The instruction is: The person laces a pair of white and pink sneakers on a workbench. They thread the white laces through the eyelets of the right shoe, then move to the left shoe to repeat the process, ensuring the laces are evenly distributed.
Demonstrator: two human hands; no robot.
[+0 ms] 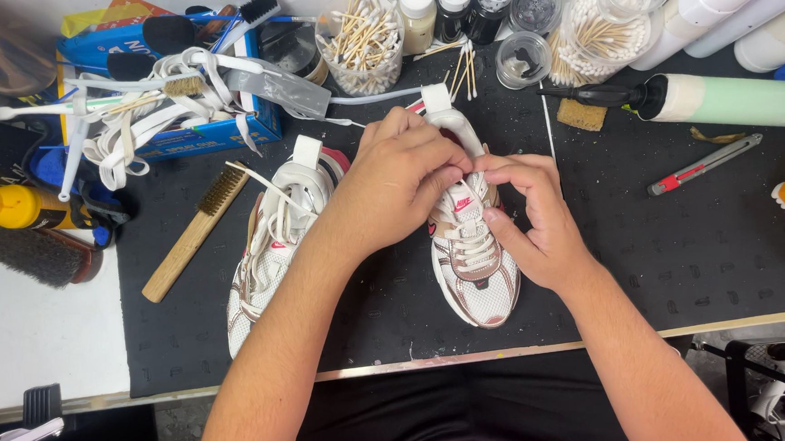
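Two white sneakers with brownish-pink trim lie on a black mat (685, 248). The right sneaker (480, 279) points its toe toward me, with white laces and a red mark on the tongue. My left hand (399, 179) covers its upper part, fingers pinched at the laces near the tongue. From the right side, my right hand (538, 216) pinches the same laces, fingertips meeting the left hand's. The left sneaker (271, 246) lies beside my left forearm, its lace loose and untied, untouched by either hand.
A wooden brush (195, 231) lies left of the shoes. A blue box (179, 138) holds white laces and brushes. Cotton swab jars (363, 41), small bottles (452, 3), a pale green bottle (739, 99), a utility knife (705, 164) and a yellow bottle (10, 207) ring the mat.
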